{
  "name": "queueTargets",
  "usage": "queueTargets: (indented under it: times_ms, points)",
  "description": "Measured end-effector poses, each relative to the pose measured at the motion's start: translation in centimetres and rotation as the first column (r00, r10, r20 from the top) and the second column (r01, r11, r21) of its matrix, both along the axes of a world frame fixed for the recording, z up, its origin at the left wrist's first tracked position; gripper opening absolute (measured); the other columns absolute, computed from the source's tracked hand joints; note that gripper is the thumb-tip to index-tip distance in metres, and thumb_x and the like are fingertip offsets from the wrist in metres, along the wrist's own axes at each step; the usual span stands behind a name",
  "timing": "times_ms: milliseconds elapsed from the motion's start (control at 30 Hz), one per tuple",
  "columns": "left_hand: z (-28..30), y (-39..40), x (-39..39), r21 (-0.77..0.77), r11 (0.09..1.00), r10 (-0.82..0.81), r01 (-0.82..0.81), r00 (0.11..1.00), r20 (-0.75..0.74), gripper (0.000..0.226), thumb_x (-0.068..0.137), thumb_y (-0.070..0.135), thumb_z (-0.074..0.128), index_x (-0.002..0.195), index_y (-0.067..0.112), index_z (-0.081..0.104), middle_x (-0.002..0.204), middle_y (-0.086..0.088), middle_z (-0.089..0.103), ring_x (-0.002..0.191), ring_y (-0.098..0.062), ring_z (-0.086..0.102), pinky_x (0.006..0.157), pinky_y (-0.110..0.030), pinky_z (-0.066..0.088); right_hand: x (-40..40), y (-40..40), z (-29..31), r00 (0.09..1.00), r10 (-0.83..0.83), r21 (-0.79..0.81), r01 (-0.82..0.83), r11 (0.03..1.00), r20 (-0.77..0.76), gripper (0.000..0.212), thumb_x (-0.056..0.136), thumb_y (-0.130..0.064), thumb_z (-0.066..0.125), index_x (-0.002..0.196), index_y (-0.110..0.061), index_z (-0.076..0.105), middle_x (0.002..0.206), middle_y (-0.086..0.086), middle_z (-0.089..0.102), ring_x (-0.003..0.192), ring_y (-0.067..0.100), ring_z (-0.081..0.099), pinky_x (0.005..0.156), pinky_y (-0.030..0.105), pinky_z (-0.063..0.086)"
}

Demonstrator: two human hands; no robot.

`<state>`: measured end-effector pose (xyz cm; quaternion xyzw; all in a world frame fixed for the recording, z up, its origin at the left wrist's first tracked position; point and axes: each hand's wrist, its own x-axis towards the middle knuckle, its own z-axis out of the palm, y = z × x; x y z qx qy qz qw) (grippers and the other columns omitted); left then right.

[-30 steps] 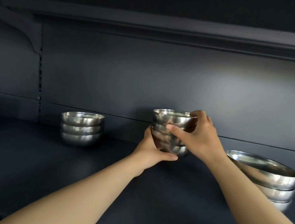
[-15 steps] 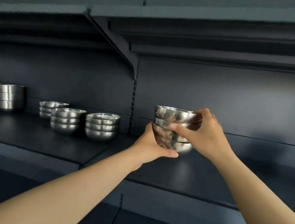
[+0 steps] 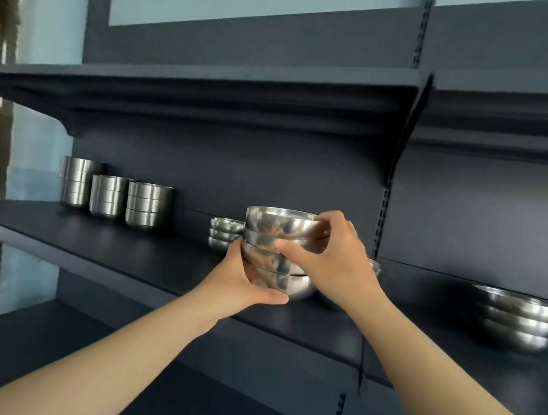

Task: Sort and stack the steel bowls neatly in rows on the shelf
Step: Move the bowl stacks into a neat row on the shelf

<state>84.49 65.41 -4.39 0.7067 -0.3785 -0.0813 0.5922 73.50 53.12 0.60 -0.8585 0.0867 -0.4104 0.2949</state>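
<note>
While left hand (image 3: pixel 238 287) cups bowl stack (image 3: pixel 279 249) underneath — right hand (image 3: pixel 335 259) grips side, fingers curled.

A stack of four shiny steel bowls (image 3: pixel 279 249), nested upright, is held just above the dark shelf (image 3: pixel 123 244). On the shelf, behind and left of the held stack, stands a small stack of shallow bowls (image 3: pixel 224 234). Farther left stand three taller stacks of straight-sided bowls (image 3: pixel 113 196) side by side. Well right of the held stack sits a stack of wider bowls (image 3: pixel 516 319).
</note>
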Motion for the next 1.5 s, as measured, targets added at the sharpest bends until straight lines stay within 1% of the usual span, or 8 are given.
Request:
queueTargets:
  times_ms: [67,367,633,767,900,1100,1367,1500]
  points:
    - [0.1,2.4,4.3,0.003,1.0,0.018,-0.018,1.0,0.005,0.087,0.053,0.025,0.088,0.125,0.034,0.039,0.104,0.015,0.064,0.095,0.001,0.061,0.082,-0.02,0.049,4.4,2.2,-0.3,1.0,0.018,0.013,-0.018,1.0,0.006,0.058,0.066,-0.055,0.075,0.105,-0.032,0.04,0.105,-0.014,0.043,0.088,-0.003,0.047,0.064,0.012,0.036]
    - [-1.1,9.8,25.2,0.068,0.997,-0.038,0.037,0.999,0.002,0.077,0.055,0.023,0.089,0.116,0.036,0.043,0.1,0.017,0.065,0.084,0.007,0.062,0.065,-0.01,0.045,24.7,9.8,-2.0,0.999,-0.031,0.1,0.032,0.995,-0.009,0.066,0.064,-0.055,0.076,0.115,-0.028,0.043,0.109,-0.011,0.045,0.09,0.001,0.048,0.065,0.011,0.037]
    - [-1.0,8.3,39.6,0.133,0.986,-0.102,0.103,0.995,-0.014,0.086,0.053,0.021,0.09,0.124,0.026,0.041,0.11,0.01,0.061,0.102,-0.007,0.059,0.094,-0.031,0.049,38.4,9.4,-2.0,0.991,-0.131,0.151,0.135,0.979,-0.032,0.063,0.06,-0.049,0.081,0.106,-0.029,0.042,0.106,-0.009,0.045,0.091,0.005,0.051,0.069,0.014,0.041]
    - [-1.7,5.7,43.7,0.106,0.982,-0.152,0.157,0.987,-0.054,0.092,0.057,0.014,0.088,0.132,0.024,0.035,0.113,0.013,0.056,0.102,-0.002,0.053,0.092,-0.025,0.045,42.9,7.6,-2.4,0.982,-0.174,0.135,0.183,0.974,-0.07,0.065,0.06,-0.048,0.081,0.107,-0.028,0.041,0.107,-0.006,0.042,0.089,0.006,0.05,0.07,0.017,0.041]
    - [-2.3,3.1,46.6,0.118,0.97,-0.202,0.21,0.976,-0.077,0.087,0.06,0.014,0.087,0.127,0.029,0.033,0.107,0.019,0.053,0.092,0.006,0.051,0.069,-0.009,0.042,45.7,5.6,-3.1,0.968,-0.235,0.149,0.245,0.958,-0.084,0.066,0.059,-0.051,0.081,0.105,-0.03,0.038,0.106,-0.008,0.042,0.082,0.0,0.045,0.061,0.012,0.034]
    - [-3.1,0.9,49.8,0.154,0.956,-0.238,0.248,0.968,-0.08,0.097,0.058,0.013,0.087,0.137,0.02,0.031,0.109,0.015,0.053,0.094,0.002,0.051,0.074,-0.014,0.044,48.5,4.2,-4.2,0.938,-0.329,0.202,0.344,0.917,-0.105,0.08,0.057,-0.051,0.082,0.12,-0.024,0.04,0.112,-0.006,0.042,0.093,0.009,0.046,0.076,0.022,0.038]
    - [-5.1,-0.8,52.3,0.089,0.955,-0.273,0.283,0.956,-0.11,0.115,0.055,0.01,0.088,0.147,0.019,0.018,0.129,0.003,0.053,0.117,-0.014,0.051,0.1,-0.035,0.046,50.8,3.6,-5.5,0.924,-0.375,0.206,0.383,0.9,-0.078,0.086,0.056,-0.05,0.082,0.125,-0.026,0.037,0.118,-0.008,0.041,0.099,0.008,0.045,0.078,0.02,0.037]
    - [-5.6,-1.2,52.5,0.099,0.955,-0.274,0.281,0.959,-0.078,0.115,0.057,0.017,0.088,0.147,0.021,0.016,0.128,0.005,0.053,0.117,-0.013,0.051,0.099,-0.029,0.043,50.9,3.5,-6.1,0.92,-0.388,0.195,0.39,0.9,-0.052,0.087,0.057,-0.049,0.083,0.127,-0.027,0.037,0.12,-0.009,0.04,0.105,0.008,0.044,0.084,0.022,0.038]
